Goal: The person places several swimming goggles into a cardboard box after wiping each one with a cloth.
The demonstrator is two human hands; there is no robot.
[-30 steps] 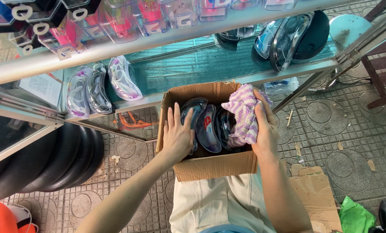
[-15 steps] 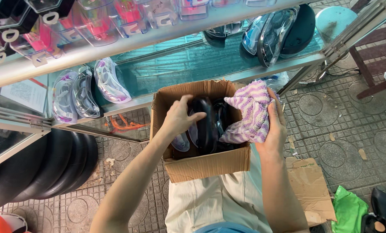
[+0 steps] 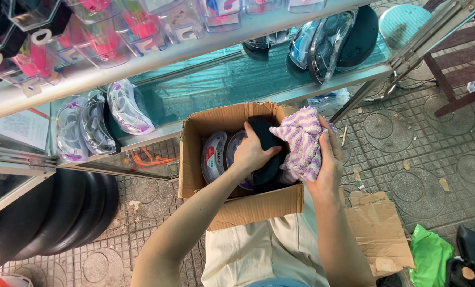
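Observation:
An open cardboard box [image 3: 259,204] rests on my lap, holding several oval goggle cases stood on edge. My left hand [image 3: 253,152] reaches into the box and grips a dark oval goggle case [image 3: 266,139], partly lifted above the others. My right hand [image 3: 328,159] holds a purple-and-white striped cloth [image 3: 301,143] bunched up at the box's right edge, touching the dark case.
A glass display shelf [image 3: 221,87] in front carries clear goggle cases [image 3: 96,122] at left and darker ones [image 3: 328,37] at right. Black inflatable tubes [image 3: 46,212] lean at lower left. A flattened cardboard piece [image 3: 378,228] and a green bag [image 3: 431,255] lie on the paved floor.
My left hand has closed on the dark case and raised it in the box. My right hand brought the striped cloth up against it.

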